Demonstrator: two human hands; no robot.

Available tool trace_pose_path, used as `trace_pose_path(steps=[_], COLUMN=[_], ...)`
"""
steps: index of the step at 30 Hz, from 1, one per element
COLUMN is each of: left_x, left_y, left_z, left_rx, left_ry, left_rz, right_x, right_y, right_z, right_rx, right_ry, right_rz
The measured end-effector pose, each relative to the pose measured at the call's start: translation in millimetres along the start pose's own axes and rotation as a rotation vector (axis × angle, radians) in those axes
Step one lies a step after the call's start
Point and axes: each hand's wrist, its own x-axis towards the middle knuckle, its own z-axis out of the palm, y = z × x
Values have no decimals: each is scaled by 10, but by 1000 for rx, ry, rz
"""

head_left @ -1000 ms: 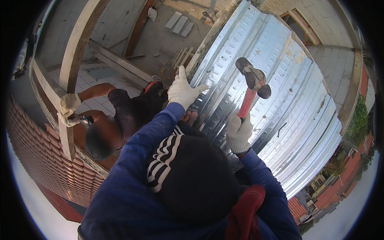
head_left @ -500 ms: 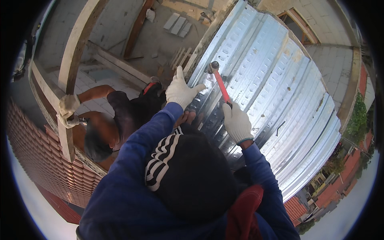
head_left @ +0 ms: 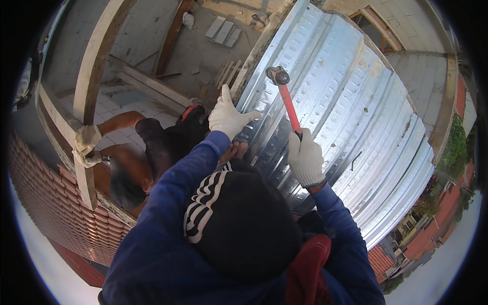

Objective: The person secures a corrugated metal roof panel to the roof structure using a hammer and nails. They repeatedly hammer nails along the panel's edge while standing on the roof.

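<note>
Right hand (head_left: 306,160) is wrapping its gloved fingers snugly around the black end of a red-handled club hammer (head_left: 288,107), which is pointing toward 11 o'clock over the ribbed metal decking sheet (head_left: 351,112). Can't tell if it's touching down. The sheet's ribs are running roughly 7 to 1. Left hand (head_left: 226,117) is sitting around 10 o'clock from the right, fingers spread, holding nothing I can see, and it's actually nearer the hammer head (head_left: 278,75), which is showing at its 2 o'clock.

You stand on a building site: metal decking (head_left: 351,122), bare block wall (head_left: 424,84) beyond its upper-right edge, timber framing (head_left: 97,56).
</note>
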Motion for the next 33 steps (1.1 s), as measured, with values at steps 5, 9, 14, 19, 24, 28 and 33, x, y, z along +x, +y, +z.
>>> trace_pose_path(steps=[5,9,14,19,24,28,33], left_x=[-60,-134,-210,-241,-157,-221,37], left_y=[213,163,264,252,88,240,129], left_z=[96,239,346,327,493,404,491], left_rx=[53,-6,-2,-16,-218,-148,-45], left_ry=[56,158,179,171,118,103,50], left_rz=[17,-11,17,26,145,116,185], right_x=[189,200,-277,-755,-976,-870,-1302], right_y=[305,514,1214,1620,1928,2020,2842], right_z=[-164,-886,-1784,-1194,-544,-832,-1276], right_rx=[-149,-108,-235,-41,-1,30,-21], right_ry=[-186,-137,20,159,-123,-207,143], right_rz=[-84,-83,69,329,272,179,381])
